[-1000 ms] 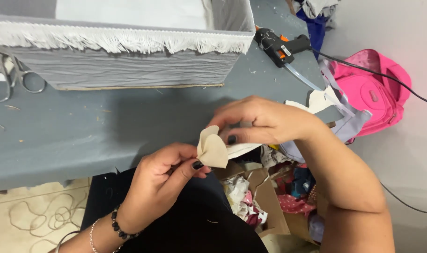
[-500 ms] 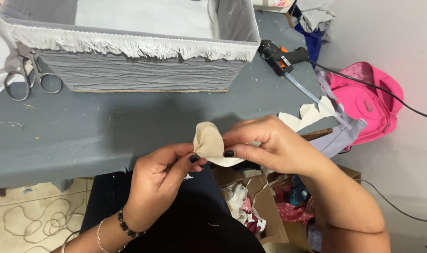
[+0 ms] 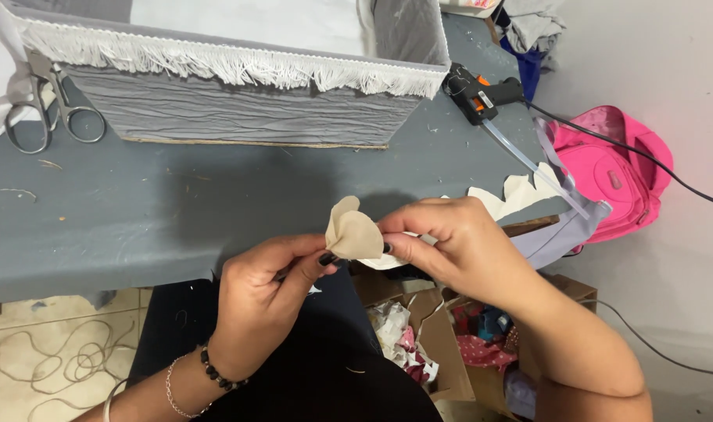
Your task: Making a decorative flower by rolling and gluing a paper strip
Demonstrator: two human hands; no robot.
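A small cream fabric petal piece (image 3: 352, 234), curled into a rounded shape, is pinched between both hands just over the near edge of the grey table (image 3: 137, 219). My left hand (image 3: 266, 301) grips its lower left side with thumb and fingers. My right hand (image 3: 450, 242) holds its right side, fingers curled around the fabric. More cream scalloped fabric (image 3: 513, 194) lies on the table just behind my right hand.
A grey fabric-covered box with white fringe trim (image 3: 239, 86) stands at the back. Scissors (image 3: 48, 113) lie at the left. A black glue gun (image 3: 481, 94) with a glue stick rests at the right. A pink bag (image 3: 614, 168) and a scrap-filled cardboard box (image 3: 442, 344) sit below.
Both hands and the cream piece have shifted slightly and the piece has been turned, its rounded face now standing more upright between the fingers. The view has moved a little.
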